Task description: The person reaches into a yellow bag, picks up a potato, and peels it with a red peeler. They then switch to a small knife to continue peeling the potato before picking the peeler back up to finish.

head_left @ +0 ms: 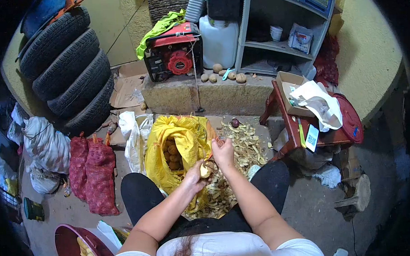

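Between my knees, my left hand [194, 175] is wrapped round a pale, partly peeled potato [205, 171]. My right hand [223, 153] is closed just above and to the right of it, on a small tool with an orange-red part [209, 156] that reaches toward the potato. Most of the tool is hidden by the fingers. Beyond my left hand stands an open yellow sack [187, 133] with unpeeled potatoes [172, 154] inside. A heap of peelings [244, 149] covers the floor under and beyond my hands.
A maroon basin [66, 241] with peeled potatoes is at lower left. Red mesh sacks [100, 176] and stacked tyres [72, 65] stand left. A generator [173, 52] sits on the ledge ahead. At right are a red stool [286, 125] bearing a box and a small wooden stool [361, 194].
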Available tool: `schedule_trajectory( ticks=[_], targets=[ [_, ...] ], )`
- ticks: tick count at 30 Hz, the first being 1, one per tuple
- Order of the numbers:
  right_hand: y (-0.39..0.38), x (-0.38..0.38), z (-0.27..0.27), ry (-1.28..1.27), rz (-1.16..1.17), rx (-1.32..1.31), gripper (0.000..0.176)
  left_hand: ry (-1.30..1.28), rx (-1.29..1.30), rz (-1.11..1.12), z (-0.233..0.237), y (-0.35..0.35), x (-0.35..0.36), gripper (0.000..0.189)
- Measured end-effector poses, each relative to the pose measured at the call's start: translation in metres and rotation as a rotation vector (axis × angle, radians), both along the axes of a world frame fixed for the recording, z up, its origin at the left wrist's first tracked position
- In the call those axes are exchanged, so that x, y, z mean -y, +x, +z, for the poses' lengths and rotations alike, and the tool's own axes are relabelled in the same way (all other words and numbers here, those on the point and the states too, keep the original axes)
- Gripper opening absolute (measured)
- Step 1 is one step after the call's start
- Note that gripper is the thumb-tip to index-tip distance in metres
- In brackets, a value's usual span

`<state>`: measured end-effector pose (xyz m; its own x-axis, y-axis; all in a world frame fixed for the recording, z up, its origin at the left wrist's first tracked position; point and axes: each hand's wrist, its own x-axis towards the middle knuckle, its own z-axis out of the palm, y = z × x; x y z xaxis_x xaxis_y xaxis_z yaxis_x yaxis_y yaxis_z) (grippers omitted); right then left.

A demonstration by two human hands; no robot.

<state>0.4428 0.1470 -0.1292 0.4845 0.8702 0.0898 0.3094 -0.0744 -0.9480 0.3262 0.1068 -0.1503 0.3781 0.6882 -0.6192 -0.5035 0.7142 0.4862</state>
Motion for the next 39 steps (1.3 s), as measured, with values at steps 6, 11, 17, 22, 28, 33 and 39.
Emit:
schedule_trajectory(
  ticks=[6, 11, 17, 22, 28, 33, 39],
  targets=[
    [0.01, -0.009, -0.018, -0.041, 0.005, -0.012, 0.036, 0.087, -0.119, 0.051, 0.009, 0.005, 0.005, 0.031],
    [-0.002, 0.009, 0.012, 0.005, 0.031, -0.013, 0.034, 0.01, -0.011, -0.023, 0.002, -0.003, 0.005, 0.031],
    [-0.002, 0.0, -0.006, -0.034, 0.017, 0.045, 0.035, 0.018, -0.016, 0.038, -0.002, 0.003, 0.003, 0.027],
    [0.0, -0.004, -0.016, -0.088, 0.051, -0.039, 0.036, 0.037, -0.097, 0.006, 0.017, -0.001, 0.005, 0.025],
    [0.044, -0.027, -0.025, -0.304, -0.142, -0.076, 0.037, 0.151, -0.115, -0.116, 0.029, -0.006, 0.015, 0.024],
    [0.042, -0.024, -0.021, -0.139, -0.114, -0.148, 0.037, 0.098, -0.087, -0.073, 0.021, -0.007, 0.009, 0.032],
    [-0.001, 0.012, 0.028, 0.085, 0.073, 0.016, 0.032, 0.034, -0.043, -0.038, -0.004, -0.005, 0.005, 0.034]
  ],
)
